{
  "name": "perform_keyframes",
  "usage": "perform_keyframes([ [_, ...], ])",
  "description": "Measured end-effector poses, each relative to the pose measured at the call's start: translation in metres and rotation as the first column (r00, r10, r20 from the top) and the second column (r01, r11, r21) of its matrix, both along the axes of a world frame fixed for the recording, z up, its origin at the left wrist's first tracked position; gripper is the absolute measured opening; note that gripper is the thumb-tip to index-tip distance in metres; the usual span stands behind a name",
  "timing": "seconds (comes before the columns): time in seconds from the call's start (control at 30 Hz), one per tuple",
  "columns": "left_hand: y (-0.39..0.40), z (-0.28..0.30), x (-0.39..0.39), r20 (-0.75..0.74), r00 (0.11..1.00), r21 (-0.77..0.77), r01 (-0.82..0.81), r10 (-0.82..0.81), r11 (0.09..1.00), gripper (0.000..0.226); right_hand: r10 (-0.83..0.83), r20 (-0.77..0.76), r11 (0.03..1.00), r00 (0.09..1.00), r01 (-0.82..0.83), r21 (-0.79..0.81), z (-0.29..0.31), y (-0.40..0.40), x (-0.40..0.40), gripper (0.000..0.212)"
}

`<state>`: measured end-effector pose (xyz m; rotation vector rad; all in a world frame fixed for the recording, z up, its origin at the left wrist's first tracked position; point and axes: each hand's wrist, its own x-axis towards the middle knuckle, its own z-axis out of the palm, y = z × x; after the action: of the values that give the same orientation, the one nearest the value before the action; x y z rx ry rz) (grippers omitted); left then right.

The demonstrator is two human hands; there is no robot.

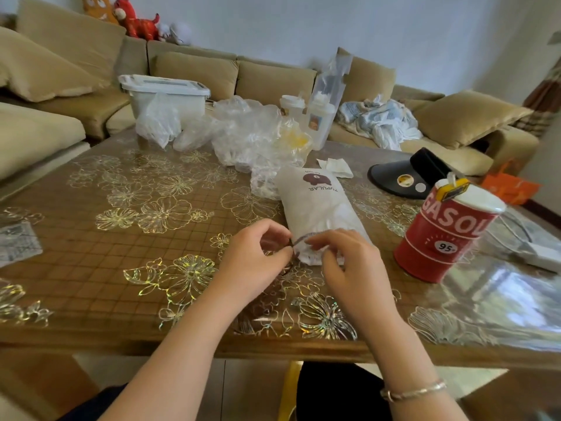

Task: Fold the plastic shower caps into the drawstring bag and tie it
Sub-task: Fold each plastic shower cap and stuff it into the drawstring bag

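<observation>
Here, my left hand (258, 253) and my right hand (346, 256) meet at the near end of the white drawstring bag (318, 214), which lies full and lengthwise on the worktop (121, 268), its printed "POPULAR" side up and the mouth toward me. Both hands are narrow, fingers curled: the left pinches the dark drawstring (293, 243) beside the gathered mouth, and the right pinches the cord and the bunched fabric just beside it. The two hands are almost touching. I cannot tell whether a knot is formed, since my fingers hide that part.

Just beyond the bag's far end lies a heap of clear plastic shower caps (249, 138), one crumpled piece touching the bag's left side. Behind the heap stands a white lidded bin (165, 92), and near it two lidded cups (306, 113). To my right stands a red "GASOL" tin (443, 235), well apart from the bag, with a black visor (406, 177) behind it. A sofa (273, 77) runs round the far side.
</observation>
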<state>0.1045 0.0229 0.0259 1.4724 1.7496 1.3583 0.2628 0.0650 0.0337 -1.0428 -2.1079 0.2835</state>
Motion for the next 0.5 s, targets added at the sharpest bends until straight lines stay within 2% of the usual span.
perform_keyframes([
  [0.1,-0.004,0.009,-0.016,0.072,0.996,0.028,-0.053,0.051,0.998,0.015,0.038,-0.03,0.999,0.999,-0.038,0.031,0.015,-0.001,-0.02,0.026],
  [0.2,-0.003,0.018,-0.044,0.137,0.977,0.061,-0.174,0.165,0.983,0.012,0.073,0.005,0.997,0.997,-0.073,-0.008,0.034,0.005,-0.054,0.024],
  [0.33,0.009,0.024,-0.083,0.214,0.945,0.035,-0.263,0.249,0.964,0.015,0.063,0.13,0.993,0.99,-0.048,-0.111,0.046,0.036,-0.104,0.024],
  [0.5,0.029,0.019,-0.133,0.246,0.918,-0.023,-0.316,0.311,0.949,0.015,-0.031,0.334,0.996,0.942,0.059,-0.074,0.034,0.106,-0.172,0.028],
])
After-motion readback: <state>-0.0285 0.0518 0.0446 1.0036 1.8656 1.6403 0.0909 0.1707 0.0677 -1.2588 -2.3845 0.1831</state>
